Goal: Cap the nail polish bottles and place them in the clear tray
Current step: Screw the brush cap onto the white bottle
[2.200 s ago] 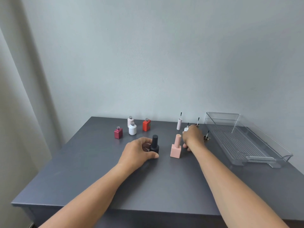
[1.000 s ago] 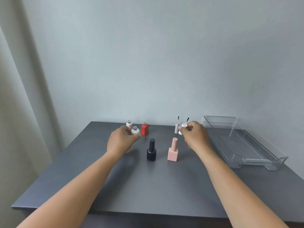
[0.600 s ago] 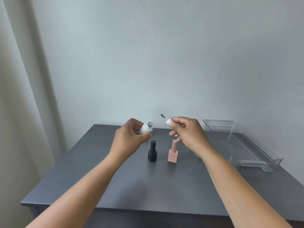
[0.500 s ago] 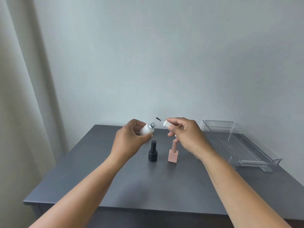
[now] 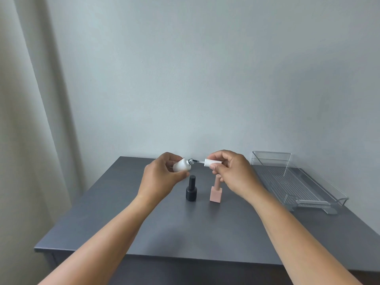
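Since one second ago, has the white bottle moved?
Yes. The left hand lifted the white bottle off the table, tilted toward the white cap.

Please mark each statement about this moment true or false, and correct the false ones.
1. The left hand holds the white bottle tilted, its open neck toward the right hand. True.
2. The white cap is already screwed on. False: only the brush tip is at the neck.
3. The black bottle and the pink bottle stand capped on the table. True.
4. The clear tray holds two bottles. False: no bottle is in it.
5. The pink bottle lies on its side. False: it is upright.
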`<state>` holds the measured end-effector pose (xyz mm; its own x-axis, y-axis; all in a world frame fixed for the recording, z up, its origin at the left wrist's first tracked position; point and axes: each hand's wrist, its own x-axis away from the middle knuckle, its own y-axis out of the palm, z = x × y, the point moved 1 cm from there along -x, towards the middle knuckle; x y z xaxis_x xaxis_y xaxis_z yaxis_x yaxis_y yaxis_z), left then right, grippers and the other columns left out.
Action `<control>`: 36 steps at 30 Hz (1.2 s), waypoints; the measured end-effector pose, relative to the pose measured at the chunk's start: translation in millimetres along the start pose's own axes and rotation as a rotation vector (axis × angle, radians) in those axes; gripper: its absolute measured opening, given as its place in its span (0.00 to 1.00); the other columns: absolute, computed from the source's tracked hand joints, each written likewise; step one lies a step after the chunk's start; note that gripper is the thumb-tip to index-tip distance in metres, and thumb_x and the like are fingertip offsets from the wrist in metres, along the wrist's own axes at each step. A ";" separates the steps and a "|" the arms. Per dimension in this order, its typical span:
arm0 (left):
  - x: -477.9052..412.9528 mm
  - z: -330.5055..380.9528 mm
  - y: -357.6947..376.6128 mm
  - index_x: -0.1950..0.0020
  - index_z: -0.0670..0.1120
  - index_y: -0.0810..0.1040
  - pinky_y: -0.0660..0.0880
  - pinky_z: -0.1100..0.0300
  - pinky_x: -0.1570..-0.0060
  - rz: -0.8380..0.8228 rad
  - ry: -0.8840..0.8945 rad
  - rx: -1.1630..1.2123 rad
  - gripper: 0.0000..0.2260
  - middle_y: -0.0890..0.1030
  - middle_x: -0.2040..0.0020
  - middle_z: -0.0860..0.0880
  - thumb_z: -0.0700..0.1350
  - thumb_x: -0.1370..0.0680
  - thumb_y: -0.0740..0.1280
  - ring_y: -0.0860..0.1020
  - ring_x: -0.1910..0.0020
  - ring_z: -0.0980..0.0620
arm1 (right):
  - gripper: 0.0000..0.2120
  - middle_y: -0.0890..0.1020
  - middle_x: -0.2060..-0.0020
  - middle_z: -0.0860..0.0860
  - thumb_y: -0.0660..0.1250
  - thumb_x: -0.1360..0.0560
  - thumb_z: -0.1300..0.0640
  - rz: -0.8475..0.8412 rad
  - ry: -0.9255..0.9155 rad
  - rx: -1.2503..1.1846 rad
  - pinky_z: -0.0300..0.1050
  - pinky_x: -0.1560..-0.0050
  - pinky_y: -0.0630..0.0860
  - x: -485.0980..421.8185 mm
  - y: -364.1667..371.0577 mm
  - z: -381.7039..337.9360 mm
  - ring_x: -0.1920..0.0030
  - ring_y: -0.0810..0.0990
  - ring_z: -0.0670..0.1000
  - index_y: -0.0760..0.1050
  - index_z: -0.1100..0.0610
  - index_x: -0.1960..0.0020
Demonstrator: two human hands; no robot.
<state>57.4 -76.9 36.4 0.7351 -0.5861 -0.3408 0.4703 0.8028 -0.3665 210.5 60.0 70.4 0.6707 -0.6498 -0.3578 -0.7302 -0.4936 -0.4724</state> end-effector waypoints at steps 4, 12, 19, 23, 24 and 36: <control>0.8 1.8 1.5 0.53 0.60 0.80 0.76 0.65 0.65 -0.008 0.011 -0.033 0.12 0.83 0.57 0.58 0.48 0.32 0.78 0.79 0.66 0.64 | 0.08 0.82 0.56 0.51 0.68 0.23 0.63 0.000 -0.035 0.045 0.51 0.49 0.80 2.0 -1.2 -2.9 0.56 0.82 0.52 0.81 0.53 0.47; 5.5 5.1 5.0 0.52 0.61 0.81 0.69 0.74 0.69 -0.016 0.056 -0.089 0.13 0.83 0.59 0.60 0.47 0.32 0.78 0.79 0.61 0.66 | 0.09 0.77 0.56 0.45 0.69 0.24 0.63 0.027 -0.131 0.154 0.30 0.63 0.73 0.4 2.7 -2.3 0.62 0.75 0.44 0.83 0.52 0.47; 10.0 4.2 12.2 0.47 0.60 0.83 0.70 0.71 0.65 -0.045 0.064 -0.086 0.16 0.82 0.61 0.60 0.45 0.31 0.78 0.78 0.65 0.68 | 0.14 0.79 0.59 0.43 0.67 0.24 0.65 -0.011 -0.097 0.089 0.30 0.59 0.72 1.4 9.3 1.5 0.68 0.78 0.39 0.81 0.46 0.49; 12.0 6.0 14.3 0.49 0.62 0.83 0.70 0.70 0.66 -0.051 0.068 -0.076 0.16 0.82 0.62 0.59 0.44 0.31 0.78 0.78 0.67 0.68 | 0.12 0.80 0.63 0.45 0.66 0.22 0.62 -0.019 -0.074 0.028 0.43 0.61 0.78 -0.3 10.7 6.5 0.68 0.80 0.41 0.79 0.45 0.51; 12.5 6.5 14.4 0.51 0.63 0.82 0.71 0.70 0.65 -0.055 0.068 -0.069 0.16 0.82 0.62 0.59 0.44 0.31 0.78 0.78 0.68 0.68 | 0.11 0.80 0.64 0.44 0.66 0.22 0.61 -0.021 -0.076 0.022 0.42 0.63 0.78 -0.6 10.5 7.4 0.67 0.80 0.43 0.79 0.45 0.52; 16.7 -0.7 19.7 0.54 0.64 0.81 0.74 0.68 0.65 -0.096 0.047 -0.049 0.16 0.81 0.65 0.58 0.44 0.31 0.78 0.77 0.71 0.65 | 0.04 0.84 0.70 0.48 0.67 0.23 0.48 -0.129 0.017 -0.020 0.38 0.74 0.72 3.4 9.3 18.8 0.72 0.78 0.48 0.75 0.48 0.53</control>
<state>78.6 -71.0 22.9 0.6636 -0.6654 -0.3419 0.5122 0.7372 -0.4408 208.4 64.0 49.7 0.7570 -0.5899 -0.2810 -0.6406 -0.5852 -0.4971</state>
